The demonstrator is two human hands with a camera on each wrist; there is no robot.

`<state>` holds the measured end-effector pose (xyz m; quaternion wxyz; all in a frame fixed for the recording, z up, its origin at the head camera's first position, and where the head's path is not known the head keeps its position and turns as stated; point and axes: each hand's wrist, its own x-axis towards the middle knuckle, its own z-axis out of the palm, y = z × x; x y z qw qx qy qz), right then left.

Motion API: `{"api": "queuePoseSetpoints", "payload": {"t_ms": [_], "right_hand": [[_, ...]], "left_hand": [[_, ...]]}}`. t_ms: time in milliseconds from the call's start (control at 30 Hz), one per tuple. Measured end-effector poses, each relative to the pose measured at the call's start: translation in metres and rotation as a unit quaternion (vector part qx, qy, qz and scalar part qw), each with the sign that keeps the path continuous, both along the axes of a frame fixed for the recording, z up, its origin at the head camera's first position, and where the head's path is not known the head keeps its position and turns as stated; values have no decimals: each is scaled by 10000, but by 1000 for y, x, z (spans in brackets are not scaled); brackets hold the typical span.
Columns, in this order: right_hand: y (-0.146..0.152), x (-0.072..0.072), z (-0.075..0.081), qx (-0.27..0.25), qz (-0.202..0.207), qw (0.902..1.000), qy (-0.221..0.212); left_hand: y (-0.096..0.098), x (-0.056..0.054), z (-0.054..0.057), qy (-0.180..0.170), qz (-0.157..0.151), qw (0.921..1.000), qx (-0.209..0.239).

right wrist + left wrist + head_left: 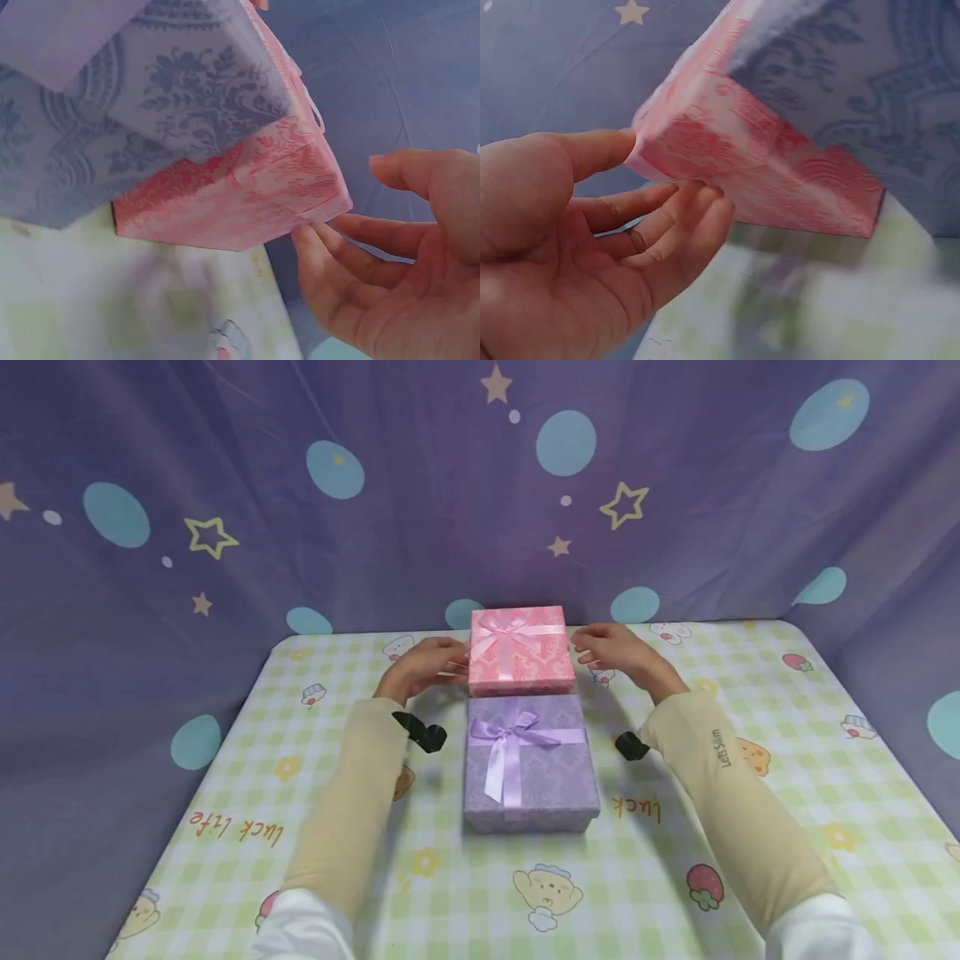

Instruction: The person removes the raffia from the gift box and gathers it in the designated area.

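Note:
A pink gift box [546, 662] with a patterned lid and a pale ribbon bow stands at the far side of the table. Directly in front of it is a larger purple gift box [557, 781] with a lilac bow. My left hand [426, 667] is at the pink box's left side; in the left wrist view its thumb [604, 154] meets the lid's corner, with the other fingers loosely bent below. On the opposite side my right hand [628, 656] is beside the box, thumb apart from it. Whether its other fingertips [307, 244] touch the lid's edge cannot be told.
A green checked tablecloth [420, 910] with printed cartoons covers the table. Behind the far edge hangs a purple curtain [450, 543] with stars and balloons, close to the pink box. Black wrist camera mounts [426, 735] stick out from both sleeves near the purple box.

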<state>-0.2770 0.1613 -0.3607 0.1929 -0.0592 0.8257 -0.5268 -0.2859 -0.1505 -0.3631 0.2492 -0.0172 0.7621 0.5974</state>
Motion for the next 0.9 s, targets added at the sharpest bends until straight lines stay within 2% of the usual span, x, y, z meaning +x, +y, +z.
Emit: {"api": "queuePoseSetpoints", "payload": {"t_ms": [167,500,667,900], "right_hand": [[-2,-1,-10,-639,15,9963,-571],[-1,-5,-22,-1378,-249,9822,-1252],[-2,-6,-25,-1601,-371,9774,-1327],[-2,-7,-24,-1650,-297,9785,-1201]], "left_hand": [[0,-2,-11,-92,40,9997,241],[-3,-3,-19,-217,109,9986,472],[-2,-3,-21,-134,123,9982,578],[-3,-3,-18,-81,137,9985,530]]}}
